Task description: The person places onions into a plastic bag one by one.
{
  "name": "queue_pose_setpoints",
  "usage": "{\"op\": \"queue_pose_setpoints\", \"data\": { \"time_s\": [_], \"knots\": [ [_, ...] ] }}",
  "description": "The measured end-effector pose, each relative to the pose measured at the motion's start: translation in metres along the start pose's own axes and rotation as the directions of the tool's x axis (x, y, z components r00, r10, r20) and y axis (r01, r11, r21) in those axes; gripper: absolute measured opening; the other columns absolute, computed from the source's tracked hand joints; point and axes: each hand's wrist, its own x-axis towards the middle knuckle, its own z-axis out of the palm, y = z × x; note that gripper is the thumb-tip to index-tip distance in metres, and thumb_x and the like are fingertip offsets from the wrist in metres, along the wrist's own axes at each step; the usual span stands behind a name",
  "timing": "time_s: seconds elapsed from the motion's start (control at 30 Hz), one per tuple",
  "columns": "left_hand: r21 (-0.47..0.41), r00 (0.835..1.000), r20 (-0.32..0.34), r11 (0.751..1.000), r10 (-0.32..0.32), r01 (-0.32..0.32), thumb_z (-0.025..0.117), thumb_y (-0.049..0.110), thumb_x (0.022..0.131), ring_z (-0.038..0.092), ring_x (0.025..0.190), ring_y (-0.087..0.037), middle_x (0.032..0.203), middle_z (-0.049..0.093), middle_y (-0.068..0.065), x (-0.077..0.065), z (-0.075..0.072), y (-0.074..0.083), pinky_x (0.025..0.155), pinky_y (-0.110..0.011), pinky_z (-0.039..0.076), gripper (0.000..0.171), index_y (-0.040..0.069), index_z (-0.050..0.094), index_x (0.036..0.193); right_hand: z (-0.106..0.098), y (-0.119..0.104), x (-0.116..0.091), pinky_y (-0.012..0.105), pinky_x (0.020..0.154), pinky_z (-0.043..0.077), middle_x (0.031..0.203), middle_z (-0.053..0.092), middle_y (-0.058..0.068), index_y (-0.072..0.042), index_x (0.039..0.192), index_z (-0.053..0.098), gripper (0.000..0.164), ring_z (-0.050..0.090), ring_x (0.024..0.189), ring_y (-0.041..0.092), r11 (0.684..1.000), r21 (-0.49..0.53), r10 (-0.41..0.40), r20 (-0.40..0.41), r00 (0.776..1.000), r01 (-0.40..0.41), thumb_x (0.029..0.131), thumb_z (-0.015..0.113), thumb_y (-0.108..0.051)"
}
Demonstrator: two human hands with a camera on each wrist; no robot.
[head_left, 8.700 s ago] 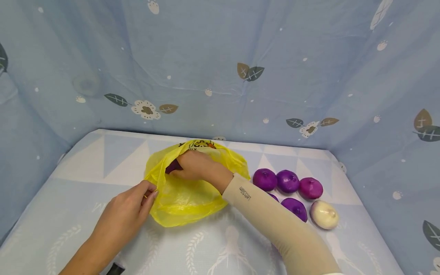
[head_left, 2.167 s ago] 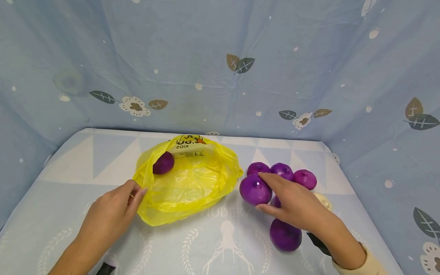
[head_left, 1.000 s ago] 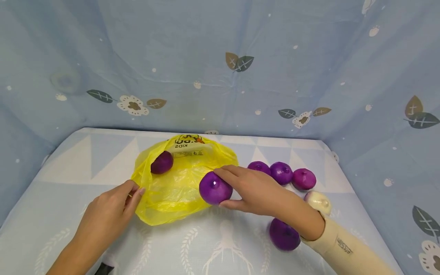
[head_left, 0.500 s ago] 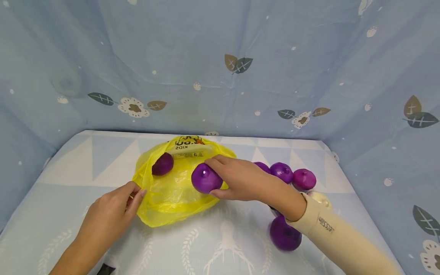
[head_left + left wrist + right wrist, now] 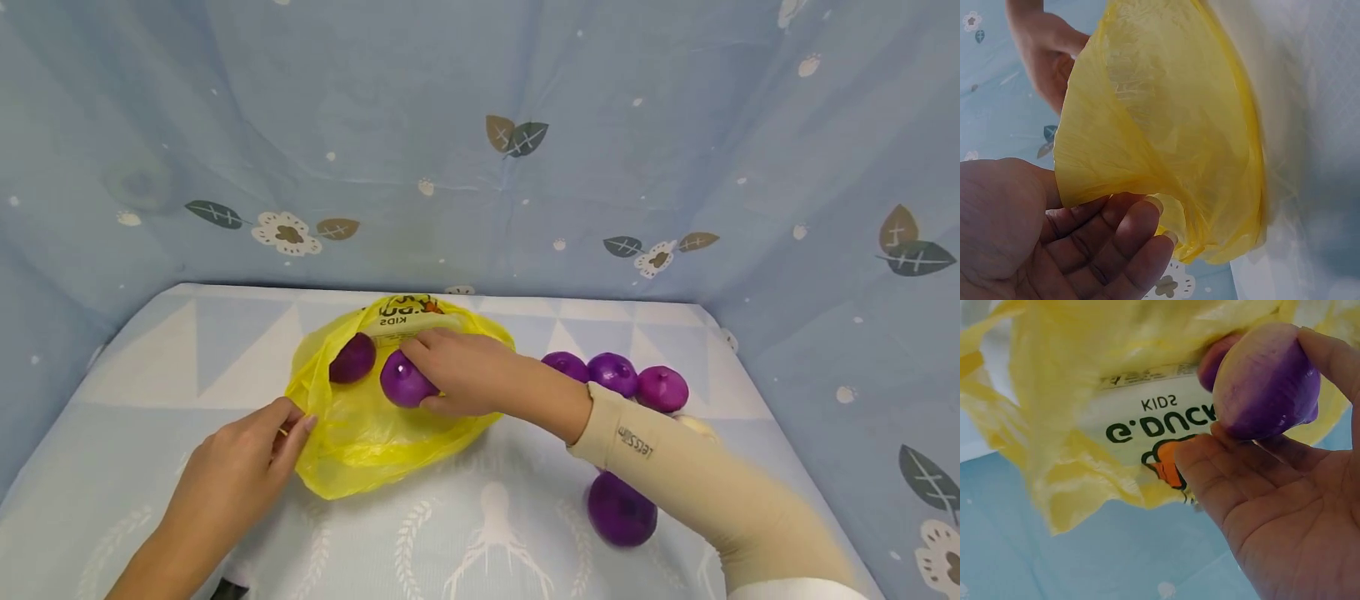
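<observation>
My left hand [image 5: 232, 475] pinches the rim of a yellow plastic bag [image 5: 375, 450], whose mouth gapes toward me. Within that mouth, my right hand [image 5: 468, 371] holds a shiny purple onion [image 5: 405, 380] between thumb and fingertips. The right wrist view shows this onion [image 5: 1266, 381] to be pale on one side, with a small pointed tip. Deeper in the bag, at its left side, another purple onion [image 5: 352, 360] lies partly covered by the plastic. In the left wrist view the bag [image 5: 1166, 94] hides its contents.
Right of the bag, a row of purple onions [image 5: 612, 375] lies on the patterned tablecloth [image 5: 502, 533]. A pale onion [image 5: 697, 427] is partly hidden by my right sleeve. Nearer me sits a large dark purple onion [image 5: 621, 510]. A blue curtain [image 5: 420, 125] closes off the back.
My right hand has carried the purple onion leftward from the group on the table into the bag's mouth. My left hand has kept its pinch on the rim.
</observation>
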Motion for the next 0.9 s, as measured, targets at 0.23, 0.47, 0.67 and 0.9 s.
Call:
{"op": "queue_pose_setpoints", "data": {
  "time_s": [0.23,0.47,0.67,0.9],
  "knots": [
    [0.0,0.999,-0.029,1.0,0.025,-0.025,0.074,0.017,0.099,0.04,0.056,-0.01,0.068,0.048,0.01,0.001,0.0,-0.002,0.051,-0.03,0.035,0.014,0.014,0.062,0.092,-0.001,0.0,0.028,0.031,0.1,0.05,0.137,0.057,0.006,-0.014,0.148,0.05,0.065,0.052,0.126,0.022,0.996,-0.083,-0.023,-0.039,0.999,0.019,0.096,0.075,-0.044],
    [0.003,0.998,-0.037,0.999,0.043,-0.043,0.075,0.015,0.098,0.04,0.055,-0.009,0.068,0.049,0.01,0.003,-0.001,0.001,0.051,-0.029,0.036,0.014,0.013,0.062,0.092,0.004,0.0,0.046,0.035,0.096,0.054,0.137,0.057,0.008,-0.01,0.149,0.047,0.07,0.055,0.121,0.023,0.994,-0.103,0.037,-0.04,0.999,-0.041,0.096,0.073,-0.049],
    [0.001,0.999,-0.036,0.999,0.041,-0.041,0.074,0.015,0.098,0.04,0.055,-0.009,0.067,0.047,0.011,0.003,0.0,0.003,0.052,-0.03,0.036,0.014,0.014,0.062,0.091,0.013,0.0,0.056,0.034,0.098,0.053,0.137,0.055,0.01,-0.004,0.148,0.047,0.072,0.054,0.121,0.024,0.989,-0.1,0.108,-0.057,0.992,-0.114,0.098,0.069,-0.051],
    [0.001,0.999,-0.041,1.0,0.03,-0.03,0.075,0.015,0.098,0.04,0.055,-0.009,0.067,0.048,0.011,0.0,0.001,0.0,0.052,-0.03,0.036,0.014,0.014,0.063,0.092,0.023,-0.002,0.063,0.034,0.096,0.054,0.134,0.057,0.011,-0.004,0.143,0.05,0.068,0.056,0.118,0.024,0.981,-0.057,0.18,-0.11,0.978,-0.187,0.098,0.069,-0.052]
  ]
}}
